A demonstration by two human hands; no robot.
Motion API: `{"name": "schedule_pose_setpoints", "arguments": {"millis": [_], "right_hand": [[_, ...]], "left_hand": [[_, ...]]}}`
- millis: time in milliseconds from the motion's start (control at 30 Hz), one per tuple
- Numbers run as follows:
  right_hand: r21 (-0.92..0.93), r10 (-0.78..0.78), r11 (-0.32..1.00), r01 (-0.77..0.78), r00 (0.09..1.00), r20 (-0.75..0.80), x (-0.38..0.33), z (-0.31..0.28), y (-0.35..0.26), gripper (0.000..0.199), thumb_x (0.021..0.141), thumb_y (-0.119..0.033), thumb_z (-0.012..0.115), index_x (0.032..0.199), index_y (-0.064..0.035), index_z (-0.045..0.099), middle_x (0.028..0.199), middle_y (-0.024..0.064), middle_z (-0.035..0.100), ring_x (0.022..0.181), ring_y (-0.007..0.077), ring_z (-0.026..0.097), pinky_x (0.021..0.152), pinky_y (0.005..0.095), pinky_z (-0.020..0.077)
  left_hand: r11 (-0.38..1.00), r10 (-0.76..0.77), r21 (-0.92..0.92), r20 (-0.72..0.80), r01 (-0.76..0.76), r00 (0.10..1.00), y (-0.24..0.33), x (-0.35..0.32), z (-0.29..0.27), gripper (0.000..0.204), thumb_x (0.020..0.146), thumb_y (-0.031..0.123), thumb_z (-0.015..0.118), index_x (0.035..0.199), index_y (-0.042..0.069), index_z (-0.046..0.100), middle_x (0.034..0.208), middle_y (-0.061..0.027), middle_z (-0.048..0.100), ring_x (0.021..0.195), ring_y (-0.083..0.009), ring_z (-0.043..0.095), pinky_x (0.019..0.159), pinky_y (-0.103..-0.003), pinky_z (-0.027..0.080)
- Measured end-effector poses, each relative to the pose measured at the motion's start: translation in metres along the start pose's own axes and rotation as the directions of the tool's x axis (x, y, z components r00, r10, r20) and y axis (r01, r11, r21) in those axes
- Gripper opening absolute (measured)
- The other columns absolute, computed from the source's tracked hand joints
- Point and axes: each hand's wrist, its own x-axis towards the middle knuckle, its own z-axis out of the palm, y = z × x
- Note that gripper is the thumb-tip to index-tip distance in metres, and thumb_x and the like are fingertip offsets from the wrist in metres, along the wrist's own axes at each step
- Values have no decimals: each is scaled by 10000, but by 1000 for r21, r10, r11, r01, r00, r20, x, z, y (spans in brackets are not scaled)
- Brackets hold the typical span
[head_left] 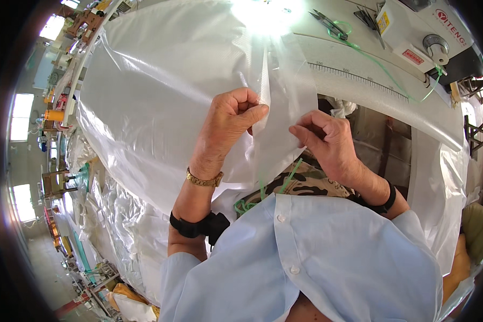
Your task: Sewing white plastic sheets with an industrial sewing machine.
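A large glossy white plastic sheet (166,80) spreads over the table and hangs down toward my lap. My left hand (225,126), with a gold watch on its wrist, pinches a folded edge of it between thumb and fingers. To its right my right hand (333,142) is closed in a pinch at the side edge of a narrower translucent strip (290,91) of the same sheeting. The strip runs from the bright light down between both hands. Green strands (290,174) hang below it over my camouflage-patterned lap.
A white sewing machine (408,40) stands at the far right, with green thread (378,67) trailing from it. Thread snips (330,24) lie beside it. A printed scale (359,78) runs along the table. Crumpled plastic sheeting (118,231) is heaped at the left.
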Motion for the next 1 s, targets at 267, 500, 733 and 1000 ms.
{"name": "schedule_pose_setpoints", "arguments": {"millis": [267,500,733,1000], "right_hand": [[-25,-92,995,102,963,253,17,11,-18,128,922,-105,646,872,-2,591,642,74,614,559,125,583,540,292,474],[192,-20,981,-42,950,312,31,23,-33,118,945,-119,600,883,-20,579,630,76,592,547,156,585,529,306,460],[30,-169,985,171,903,396,37,28,-26,135,940,-176,607,902,-50,577,649,111,612,583,266,618,562,374,475],[-348,-418,742,573,802,427,33,43,-11,100,931,-142,604,945,-51,565,597,44,566,510,248,582,527,346,465]], "left_hand": [[1000,-10,-19,20,10,1000,-5,-3,-7,110,891,147,686,882,41,656,745,50,600,648,-16,500,563,-190,390],[985,-10,-175,35,16,999,-14,-2,-10,162,928,157,646,958,-2,658,792,9,642,674,-40,556,591,-192,435],[945,3,-326,1,-3,1000,-22,-5,-8,169,955,151,603,920,-3,663,764,8,631,667,-46,548,603,-221,450],[980,-55,-197,-151,25,987,-16,-10,-4,180,953,213,641,895,43,630,732,75,527,639,-10,419,570,-199,358]]}}
